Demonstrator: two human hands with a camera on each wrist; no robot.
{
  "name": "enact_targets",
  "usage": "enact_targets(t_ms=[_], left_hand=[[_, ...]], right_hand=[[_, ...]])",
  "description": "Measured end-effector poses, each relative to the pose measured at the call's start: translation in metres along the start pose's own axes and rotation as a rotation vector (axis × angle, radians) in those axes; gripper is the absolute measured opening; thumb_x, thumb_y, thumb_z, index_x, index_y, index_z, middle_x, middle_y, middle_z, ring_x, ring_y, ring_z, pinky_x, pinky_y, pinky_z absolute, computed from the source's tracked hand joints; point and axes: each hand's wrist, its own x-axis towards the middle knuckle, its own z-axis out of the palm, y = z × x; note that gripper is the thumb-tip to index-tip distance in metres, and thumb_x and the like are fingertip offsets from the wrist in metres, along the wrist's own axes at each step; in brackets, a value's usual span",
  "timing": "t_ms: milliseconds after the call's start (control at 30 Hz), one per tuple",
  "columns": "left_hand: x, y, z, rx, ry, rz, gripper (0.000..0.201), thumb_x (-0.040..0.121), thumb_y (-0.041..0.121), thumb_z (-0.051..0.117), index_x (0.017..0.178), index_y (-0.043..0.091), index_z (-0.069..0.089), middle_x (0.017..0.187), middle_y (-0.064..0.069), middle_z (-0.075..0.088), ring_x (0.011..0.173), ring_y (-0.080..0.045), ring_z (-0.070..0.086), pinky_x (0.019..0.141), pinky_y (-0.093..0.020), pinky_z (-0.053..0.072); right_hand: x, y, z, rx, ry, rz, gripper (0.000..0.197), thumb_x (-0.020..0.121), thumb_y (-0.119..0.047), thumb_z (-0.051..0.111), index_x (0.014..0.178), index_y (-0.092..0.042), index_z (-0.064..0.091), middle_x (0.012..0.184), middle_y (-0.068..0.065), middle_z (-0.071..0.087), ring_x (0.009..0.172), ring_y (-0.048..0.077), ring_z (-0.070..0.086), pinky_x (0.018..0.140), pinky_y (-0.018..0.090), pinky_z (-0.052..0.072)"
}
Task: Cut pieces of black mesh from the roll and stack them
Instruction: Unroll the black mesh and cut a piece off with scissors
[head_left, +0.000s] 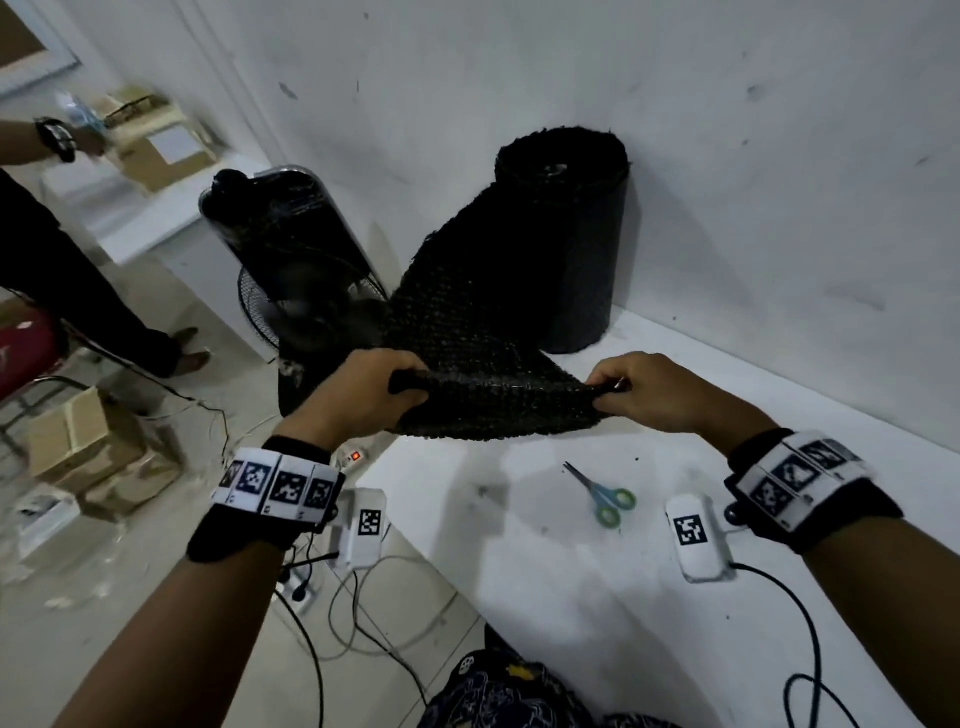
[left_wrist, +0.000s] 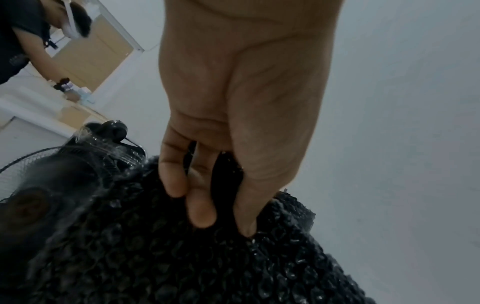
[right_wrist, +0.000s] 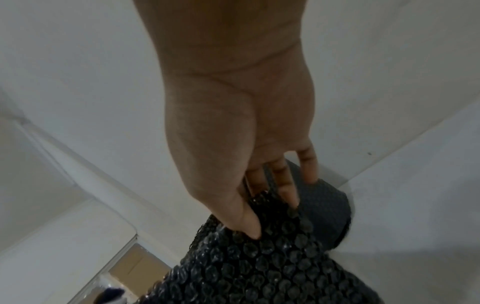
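Note:
A tall roll of black mesh (head_left: 576, 228) stands upright on the white table (head_left: 649, 597) against the wall. A loose sheet of mesh (head_left: 483, 332) runs from the roll down toward me. My left hand (head_left: 374, 395) grips the sheet's left corner, fingers curled over its edge. My right hand (head_left: 649, 389) pinches the right corner. In the left wrist view the left hand (left_wrist: 218, 197) has its thumb and fingers on the bubbly mesh (left_wrist: 182, 257). The right wrist view shows the right hand (right_wrist: 262, 205) pinching the mesh (right_wrist: 259, 267), with the roll (right_wrist: 327, 211) behind.
Blue-and-green scissors (head_left: 602, 493) lie on the table below the sheet. White tagged devices (head_left: 696, 535) (head_left: 363, 525) hang near my wrists with cables. A plastic-wrapped black fan (head_left: 291, 260) stands left of the table. Cardboard boxes (head_left: 93, 452), a power strip (head_left: 356, 456) and another person (head_left: 62, 249) occupy the floor at left.

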Motion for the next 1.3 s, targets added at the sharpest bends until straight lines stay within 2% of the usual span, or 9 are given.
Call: enact_targets(t_ms=[100,200,300,467,700,867,1000,1167,1300], left_hand=[[0.001,0.002,0.005,-0.027,0.023,0.061,0.012,0.092,0.016,0.069,0.102,0.021,0.074,0.095,0.007,0.067,0.09,-0.012,0.064,0.087,-0.038,0.055],[0.001,0.011,0.011,0.0,0.018,0.142,0.016,0.09,0.017,0.071,0.105,0.022,0.074,0.098,0.006,0.067,0.094,-0.015,0.064,0.089,-0.041,0.054],[0.003,0.018,0.009,0.032,0.016,0.176,0.02,0.089,0.016,0.071,0.107,0.022,0.074,0.099,0.004,0.067,0.094,-0.018,0.064,0.086,-0.042,0.054],[-0.004,0.005,-0.011,0.065,0.081,0.12,0.02,0.089,0.012,0.072,0.108,0.017,0.075,0.094,0.005,0.064,0.093,-0.019,0.063,0.082,-0.03,0.048],[-0.011,-0.015,-0.028,0.02,0.093,0.002,0.021,0.093,0.012,0.068,0.112,0.018,0.074,0.088,0.012,0.064,0.068,0.014,0.053,0.064,0.002,0.036],[-0.008,-0.033,-0.039,-0.256,0.142,-0.058,0.016,0.092,0.015,0.07,0.094,0.03,0.073,0.083,0.001,0.075,0.053,-0.01,0.069,0.058,-0.018,0.054],[-0.01,-0.046,-0.041,-0.372,0.131,-0.125,0.012,0.094,0.015,0.068,0.098,0.026,0.072,0.063,0.006,0.072,0.047,-0.012,0.064,0.045,-0.015,0.045],[-0.002,-0.034,-0.035,-0.256,0.218,-0.161,0.051,0.088,0.013,0.074,0.135,0.022,0.055,0.125,0.004,0.06,0.054,-0.016,0.07,0.05,-0.019,0.055],[0.0,0.024,-0.002,-0.246,0.105,0.086,0.062,0.088,0.023,0.075,0.144,0.025,0.049,0.131,0.007,0.049,0.067,-0.009,0.068,0.05,-0.02,0.055]], right_hand=[[-0.004,-0.01,0.001,-0.443,0.065,0.007,0.043,0.084,-0.045,0.064,0.126,-0.038,0.058,0.126,-0.006,0.056,0.126,0.026,0.043,0.101,0.044,0.036],[0.007,-0.043,0.029,-0.359,0.142,-0.248,0.081,0.074,-0.072,0.053,0.143,-0.033,0.043,0.144,-0.004,0.048,0.134,0.026,0.037,0.109,0.046,0.032],[0.029,-0.07,0.062,-0.285,0.106,-0.328,0.058,0.087,-0.059,0.059,0.138,-0.033,0.048,0.129,-0.008,0.058,0.123,0.017,0.045,0.104,0.04,0.033],[0.033,-0.053,0.049,-0.079,0.147,-0.294,0.011,0.095,-0.032,0.062,0.095,-0.022,0.065,0.077,-0.01,0.057,0.082,0.015,0.056,0.072,0.03,0.034],[0.018,-0.009,0.029,-0.067,0.068,-0.163,0.022,0.1,-0.038,0.053,0.089,-0.022,0.063,0.077,0.001,0.064,0.077,0.019,0.056,0.067,0.036,0.042],[0.011,-0.005,0.017,0.031,0.067,-0.11,0.007,0.099,-0.04,0.056,0.096,-0.036,0.051,0.067,0.005,0.059,0.06,0.017,0.05,0.059,0.032,0.037],[0.009,-0.003,0.005,0.054,0.04,-0.118,0.006,0.094,-0.04,0.063,0.091,-0.036,0.061,0.077,-0.001,0.069,0.073,0.013,0.064,0.071,0.032,0.048],[0.013,-0.012,-0.002,0.081,0.184,-0.173,0.01,0.092,-0.031,0.069,0.096,-0.023,0.074,0.082,-0.009,0.071,0.077,0.001,0.063,0.071,0.026,0.049],[0.015,-0.027,0.0,0.054,0.125,-0.211,0.012,0.094,-0.031,0.066,0.096,-0.022,0.074,0.083,-0.004,0.071,0.079,0.009,0.064,0.07,0.026,0.046]])
